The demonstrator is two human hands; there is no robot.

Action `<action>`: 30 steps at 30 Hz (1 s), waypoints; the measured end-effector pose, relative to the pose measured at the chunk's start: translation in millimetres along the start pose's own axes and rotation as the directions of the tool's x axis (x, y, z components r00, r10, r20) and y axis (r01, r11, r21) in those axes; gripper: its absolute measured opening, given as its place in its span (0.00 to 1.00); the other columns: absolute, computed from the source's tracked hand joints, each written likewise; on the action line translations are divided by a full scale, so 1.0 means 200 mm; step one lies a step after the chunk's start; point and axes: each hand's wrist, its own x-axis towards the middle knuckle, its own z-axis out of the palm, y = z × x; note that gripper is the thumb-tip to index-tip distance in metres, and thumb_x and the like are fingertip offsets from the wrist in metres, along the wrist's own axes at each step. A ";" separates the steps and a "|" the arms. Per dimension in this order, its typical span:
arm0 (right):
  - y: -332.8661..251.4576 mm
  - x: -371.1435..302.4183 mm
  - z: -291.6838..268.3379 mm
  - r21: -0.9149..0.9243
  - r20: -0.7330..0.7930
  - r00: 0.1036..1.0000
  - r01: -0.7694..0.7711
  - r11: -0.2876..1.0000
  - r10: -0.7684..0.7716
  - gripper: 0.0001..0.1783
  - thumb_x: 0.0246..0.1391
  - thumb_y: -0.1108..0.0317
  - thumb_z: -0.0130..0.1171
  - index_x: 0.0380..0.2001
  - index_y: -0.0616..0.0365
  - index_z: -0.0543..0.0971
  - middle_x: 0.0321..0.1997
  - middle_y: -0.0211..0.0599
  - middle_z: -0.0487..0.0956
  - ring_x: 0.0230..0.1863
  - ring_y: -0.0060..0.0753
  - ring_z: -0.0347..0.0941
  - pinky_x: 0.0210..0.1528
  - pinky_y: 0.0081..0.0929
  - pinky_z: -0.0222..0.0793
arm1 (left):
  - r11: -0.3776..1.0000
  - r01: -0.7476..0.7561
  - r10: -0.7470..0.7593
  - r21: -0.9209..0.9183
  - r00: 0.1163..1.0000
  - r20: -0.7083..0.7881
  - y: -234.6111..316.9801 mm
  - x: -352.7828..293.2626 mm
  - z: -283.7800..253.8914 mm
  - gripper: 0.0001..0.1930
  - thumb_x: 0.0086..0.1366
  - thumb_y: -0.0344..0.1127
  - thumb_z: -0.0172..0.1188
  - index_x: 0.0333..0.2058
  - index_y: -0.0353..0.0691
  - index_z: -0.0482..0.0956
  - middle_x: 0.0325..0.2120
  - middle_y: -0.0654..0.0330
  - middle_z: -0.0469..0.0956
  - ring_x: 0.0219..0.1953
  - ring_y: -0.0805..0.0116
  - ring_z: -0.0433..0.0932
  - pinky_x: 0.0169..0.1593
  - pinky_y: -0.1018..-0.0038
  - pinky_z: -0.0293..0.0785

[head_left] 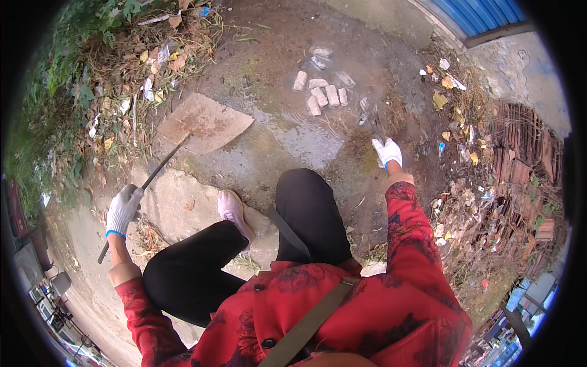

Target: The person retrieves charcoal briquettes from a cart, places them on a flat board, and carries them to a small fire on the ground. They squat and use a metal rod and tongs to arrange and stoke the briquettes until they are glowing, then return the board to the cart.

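Note:
My left hand [124, 211], in a white knit glove, is closed round a long dark rod [160, 168]. The rod's far tip rests over a flat brownish board [214, 125] on the ground; I cannot tell if they touch. My right hand [387, 152], also gloved in white, grips a slim dark metal tool like tongs [380, 124], its far end blurred. Beside that end lies a small dark-and-pale block [364, 109]. Left of it, several pale oblong blocks [332, 95] and a few darker ones [318, 62] lie in a shallow puddle [315, 137].
Weeds and litter [165, 58] line the left side. Dry twigs, leaves and stacked reddish tiles [520, 153] edge the right. A blue corrugated panel [483, 15] stands at the far right. My shoe [233, 211] is on a pale concrete slab [177, 202].

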 end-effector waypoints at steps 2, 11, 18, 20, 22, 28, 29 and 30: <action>-0.03 -0.04 0.05 -0.404 -0.113 0.982 0.091 0.910 -0.149 0.36 0.55 0.40 0.57 0.53 0.62 0.74 0.43 0.56 0.81 0.43 0.56 0.80 0.45 0.47 0.76 | 0.996 -0.021 0.021 0.087 1.000 -0.003 0.04 -0.09 -0.01 0.18 0.67 0.48 0.53 0.40 0.37 0.77 0.19 0.58 0.75 0.19 0.69 0.78 0.23 0.71 0.75; 0.06 -0.17 0.11 -0.234 -0.106 0.994 -0.027 0.972 0.002 0.37 0.55 0.39 0.55 0.56 0.60 0.72 0.47 0.59 0.80 0.51 0.60 0.76 0.54 0.48 0.70 | 0.993 0.098 -0.088 0.072 0.988 -0.129 0.15 -0.22 -0.01 0.19 0.67 0.48 0.53 0.43 0.37 0.78 0.16 0.56 0.74 0.15 0.68 0.75 0.20 0.70 0.73; 0.08 -0.18 0.20 -0.280 -0.035 0.964 0.243 0.929 -0.262 0.33 0.57 0.44 0.55 0.57 0.57 0.71 0.45 0.56 0.81 0.49 0.57 0.77 0.52 0.48 0.71 | 0.982 0.175 -0.165 0.068 0.977 -0.138 0.15 -0.18 0.00 0.20 0.67 0.49 0.53 0.41 0.36 0.78 0.14 0.56 0.73 0.13 0.68 0.74 0.17 0.70 0.71; 0.06 -0.18 0.15 -0.239 -0.096 0.974 0.177 0.955 -0.204 0.35 0.57 0.42 0.55 0.58 0.56 0.71 0.45 0.56 0.81 0.48 0.57 0.77 0.51 0.48 0.71 | 0.982 0.175 -0.165 0.066 0.977 -0.137 0.13 -0.18 0.02 0.20 0.67 0.49 0.53 0.41 0.35 0.78 0.14 0.56 0.73 0.13 0.68 0.74 0.17 0.70 0.71; 0.02 -0.16 0.10 -0.233 -0.135 0.973 0.152 0.961 -0.187 0.36 0.56 0.41 0.55 0.58 0.56 0.71 0.44 0.56 0.81 0.48 0.58 0.77 0.51 0.48 0.71 | 0.982 0.182 -0.174 0.044 0.973 -0.149 0.11 -0.18 0.03 0.20 0.67 0.49 0.53 0.40 0.35 0.79 0.14 0.56 0.73 0.13 0.68 0.74 0.17 0.70 0.71; -0.22 0.02 0.17 -0.295 0.017 0.945 0.317 0.901 -0.327 0.34 0.55 0.41 0.55 0.55 0.58 0.74 0.49 0.55 0.80 0.53 0.57 0.74 0.56 0.47 0.69 | 0.982 0.176 -0.163 0.069 0.974 -0.158 0.11 -0.19 0.05 0.21 0.67 0.50 0.53 0.39 0.35 0.79 0.14 0.57 0.73 0.13 0.69 0.75 0.17 0.70 0.71; -0.21 0.05 0.19 -0.276 0.034 0.937 0.343 0.898 -0.348 0.34 0.55 0.41 0.55 0.54 0.58 0.74 0.49 0.54 0.79 0.54 0.57 0.74 0.57 0.47 0.68 | 0.981 0.179 -0.167 0.068 0.973 -0.160 0.12 -0.20 0.05 0.21 0.67 0.50 0.53 0.39 0.35 0.79 0.14 0.57 0.73 0.13 0.69 0.75 0.17 0.70 0.71; -0.19 0.08 0.22 -0.255 0.046 0.917 0.393 0.884 -0.395 0.34 0.54 0.41 0.56 0.54 0.57 0.75 0.49 0.54 0.79 0.54 0.57 0.73 0.58 0.47 0.67 | 0.981 0.179 -0.166 0.074 0.974 -0.155 0.12 -0.20 0.04 0.21 0.67 0.50 0.53 0.39 0.35 0.79 0.14 0.57 0.73 0.13 0.69 0.75 0.17 0.70 0.71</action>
